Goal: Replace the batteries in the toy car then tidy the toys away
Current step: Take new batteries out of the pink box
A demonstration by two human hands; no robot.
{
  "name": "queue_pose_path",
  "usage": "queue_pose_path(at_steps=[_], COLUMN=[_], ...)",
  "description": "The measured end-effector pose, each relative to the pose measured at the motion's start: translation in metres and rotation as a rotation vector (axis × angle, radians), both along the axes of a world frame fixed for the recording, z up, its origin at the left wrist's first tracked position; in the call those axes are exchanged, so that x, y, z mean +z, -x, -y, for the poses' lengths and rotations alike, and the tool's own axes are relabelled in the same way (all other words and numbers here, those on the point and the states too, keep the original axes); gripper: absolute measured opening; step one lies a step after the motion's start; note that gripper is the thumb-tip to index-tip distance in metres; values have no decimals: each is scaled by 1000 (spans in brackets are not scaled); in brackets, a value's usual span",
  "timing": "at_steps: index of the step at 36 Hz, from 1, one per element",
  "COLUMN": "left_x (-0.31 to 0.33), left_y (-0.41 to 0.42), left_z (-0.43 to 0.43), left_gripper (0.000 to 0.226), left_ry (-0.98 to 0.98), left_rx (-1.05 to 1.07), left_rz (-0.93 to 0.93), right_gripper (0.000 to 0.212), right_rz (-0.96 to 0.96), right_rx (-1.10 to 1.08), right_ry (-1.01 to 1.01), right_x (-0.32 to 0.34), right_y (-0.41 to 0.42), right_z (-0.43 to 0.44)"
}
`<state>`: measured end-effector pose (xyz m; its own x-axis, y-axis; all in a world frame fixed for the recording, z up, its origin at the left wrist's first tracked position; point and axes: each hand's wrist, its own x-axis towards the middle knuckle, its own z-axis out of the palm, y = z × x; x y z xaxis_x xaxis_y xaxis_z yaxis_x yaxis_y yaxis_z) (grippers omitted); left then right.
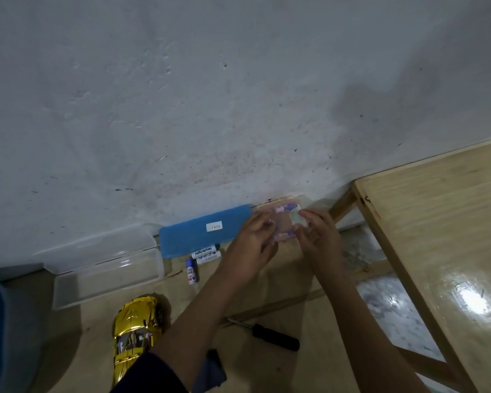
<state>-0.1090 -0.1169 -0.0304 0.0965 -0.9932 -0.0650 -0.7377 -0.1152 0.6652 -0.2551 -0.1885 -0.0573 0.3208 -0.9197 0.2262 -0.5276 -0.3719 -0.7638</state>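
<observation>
Gold foil-bright toy car (135, 333) lies on the pale wooden desk (267, 370), nearest the viewer, well back and left of the fingers and beside the left forearm. A black-handled screwdriver (270, 336) lies between the two forearms. Both arms stretch forward toward the rough grey wall (210, 95). The left hand (251, 245) and right hand (319, 239) meet there with their fingers curled, pinching a small clear plastic battery pack (285, 222) from either side. Purple batteries (285, 207) show inside it. Just left of the left fingers lie loose white-labelled batteries (206, 252) and a blue-and-white one (191, 272). Beyond these sits a flat blue plastic lid (204, 234), and farther left an open clear plastic box (105, 268).
</observation>
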Motion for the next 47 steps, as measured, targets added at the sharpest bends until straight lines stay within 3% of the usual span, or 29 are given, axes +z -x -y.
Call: queue_pose_path(at_steps=[11, 21, 26, 30, 37, 40, 44, 47], left_x=[6, 16, 14, 29, 38, 34, 27, 20], left_y=[8, 13, 13, 10, -28, -47, -53, -53], left_z=[4, -3, -3, -11, -77, -122, -186, -221], left_gripper=[45, 54, 57, 42, 38, 36, 36, 35], left_ry=[-22, -35, -79, -30, 99, 166, 93, 59], left_rx=[13, -15, -19, 45, 238, 382, 526, 606], left_rz=[147, 199, 238, 156, 273, 315, 368, 365], right_gripper=[34, 32, 30, 28, 16, 14, 2, 9], right_rz=[-125, -109, -251, -377, -255, -177, -159, -160], right_rx=[-19, -13, -52, 27, 60, 160, 267, 296], right_ry=[16, 10, -26, 17, 37, -84, -192, -260], right_x=[-8, 7, 26, 46, 42, 44, 38, 33], right_y=[-4, -7, -18, -27, -62, -86, -114, -129], right_z=[3, -5, -8, -13, -49, -77, -110, -129])
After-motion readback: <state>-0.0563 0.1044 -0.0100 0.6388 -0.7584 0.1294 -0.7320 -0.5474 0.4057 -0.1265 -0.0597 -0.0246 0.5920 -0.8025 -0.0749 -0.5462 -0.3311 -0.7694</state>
